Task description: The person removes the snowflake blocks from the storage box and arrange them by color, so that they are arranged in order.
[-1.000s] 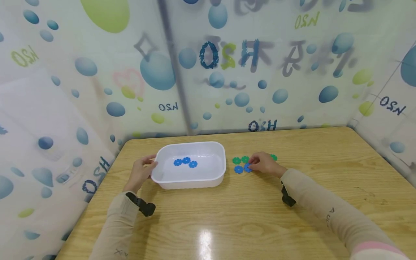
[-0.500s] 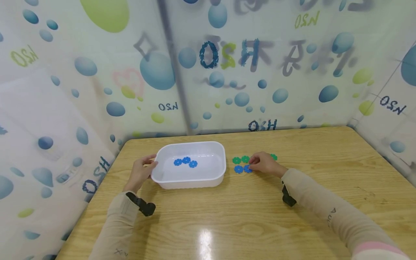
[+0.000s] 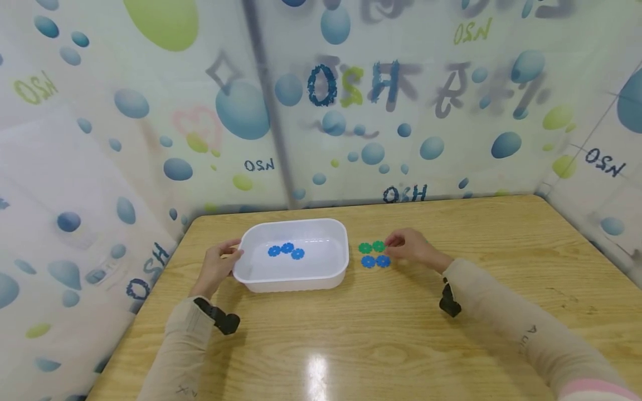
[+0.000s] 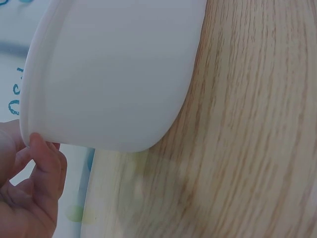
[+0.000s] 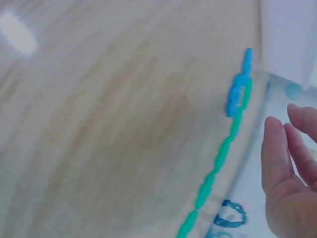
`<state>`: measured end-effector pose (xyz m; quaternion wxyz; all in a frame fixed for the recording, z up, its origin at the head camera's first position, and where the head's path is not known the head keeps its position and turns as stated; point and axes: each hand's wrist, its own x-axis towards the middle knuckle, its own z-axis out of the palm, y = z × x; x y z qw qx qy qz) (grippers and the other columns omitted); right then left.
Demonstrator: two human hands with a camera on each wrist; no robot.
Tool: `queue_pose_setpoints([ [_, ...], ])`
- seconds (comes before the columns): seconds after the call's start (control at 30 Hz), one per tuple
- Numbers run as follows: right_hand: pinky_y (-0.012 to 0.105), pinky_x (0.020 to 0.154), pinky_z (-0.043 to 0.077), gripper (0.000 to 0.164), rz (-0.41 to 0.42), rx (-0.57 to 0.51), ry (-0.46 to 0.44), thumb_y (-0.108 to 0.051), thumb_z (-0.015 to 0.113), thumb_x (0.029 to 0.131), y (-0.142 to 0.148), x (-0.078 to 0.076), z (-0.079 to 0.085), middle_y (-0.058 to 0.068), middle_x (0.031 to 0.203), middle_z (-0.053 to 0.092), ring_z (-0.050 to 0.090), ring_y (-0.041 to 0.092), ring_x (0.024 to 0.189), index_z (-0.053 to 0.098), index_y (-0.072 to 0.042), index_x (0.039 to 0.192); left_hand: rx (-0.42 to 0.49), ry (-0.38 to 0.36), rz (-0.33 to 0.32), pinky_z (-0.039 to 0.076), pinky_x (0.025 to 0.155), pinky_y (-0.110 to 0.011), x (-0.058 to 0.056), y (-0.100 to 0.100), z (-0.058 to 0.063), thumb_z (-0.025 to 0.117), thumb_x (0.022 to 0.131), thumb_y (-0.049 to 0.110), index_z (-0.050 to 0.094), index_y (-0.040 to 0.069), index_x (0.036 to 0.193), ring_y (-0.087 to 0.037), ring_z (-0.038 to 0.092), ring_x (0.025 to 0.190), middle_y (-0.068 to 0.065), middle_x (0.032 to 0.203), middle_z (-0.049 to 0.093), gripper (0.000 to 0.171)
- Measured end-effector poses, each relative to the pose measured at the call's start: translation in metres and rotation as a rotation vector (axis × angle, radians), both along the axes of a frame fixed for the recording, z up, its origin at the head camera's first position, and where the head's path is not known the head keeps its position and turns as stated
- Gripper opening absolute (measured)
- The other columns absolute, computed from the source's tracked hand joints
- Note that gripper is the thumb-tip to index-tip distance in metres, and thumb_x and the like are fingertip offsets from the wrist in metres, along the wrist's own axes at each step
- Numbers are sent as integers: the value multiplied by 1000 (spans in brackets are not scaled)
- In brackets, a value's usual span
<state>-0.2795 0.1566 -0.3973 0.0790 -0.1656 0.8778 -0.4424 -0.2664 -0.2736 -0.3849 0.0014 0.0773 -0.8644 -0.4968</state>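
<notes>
My left hand (image 3: 217,266) grips the left rim of a white plastic tub (image 3: 291,284); in the left wrist view its fingers (image 4: 45,166) curl at the rim. Three blue flower-shaped plastic discs (image 3: 287,248) lie in the tub. To the tub's right, two more blue discs (image 3: 368,261) lie flat on the table, with green discs (image 3: 365,248) of the same shape behind them. My right hand (image 3: 413,247) hovers just right of these, fingertips close together. In the right wrist view, nothing shows between its fingers, and several green discs (image 5: 213,173) run in a row.
The discs and tub are on a wooden table (image 3: 381,334), its far edge against a wall covering (image 3: 431,100) printed with drops and letters. A similar covering stands along the left side. Black camera straps (image 3: 218,316) sit on both wrists.
My right hand has lifted off the right-hand blue disc and shifted slightly right and back, uncovering that disc. The green disc seen beyond the hand is now hidden. My left hand stays put.
</notes>
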Motion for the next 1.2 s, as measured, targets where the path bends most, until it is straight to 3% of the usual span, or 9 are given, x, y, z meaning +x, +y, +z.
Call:
queue_pose_setpoints([
  [0.3,42,72,49,26,37,-74,24,-14,58,86,-6,0,23,13,89,60,57,33,84,58,6,102,9,19,-14,48,50,-24,-1,-1,-1,51,89,11,43,1,128,-15,52,68,-17,105,45,41],
  [0.53,36,70,50,22,48,-72,32,-16,60,84,-33,-2,41,9,90,60,58,17,77,60,0,100,6,26,-15,48,49,-24,1,0,0,50,89,10,43,0,128,-14,53,66,-18,104,45,41],
  [0.73,31,66,50,19,132,-58,71,-13,60,84,-63,-3,52,8,86,61,58,21,75,61,1,97,12,30,-12,48,48,-23,1,0,0,50,89,10,43,-1,128,-14,53,66,-18,104,45,41],
  [0.93,24,65,48,17,175,3,129,-13,62,83,-89,-10,55,6,85,61,55,15,74,62,0,94,23,37,-13,48,48,-23,0,0,1,51,89,10,44,0,127,-12,52,65,-16,103,45,40],
  [1.2,23,67,49,20,173,16,69,-12,62,83,-121,-17,55,7,88,60,57,15,76,60,1,98,16,29,-14,48,49,-23,1,0,1,50,90,11,43,0,128,-14,52,67,-16,104,45,41],
])
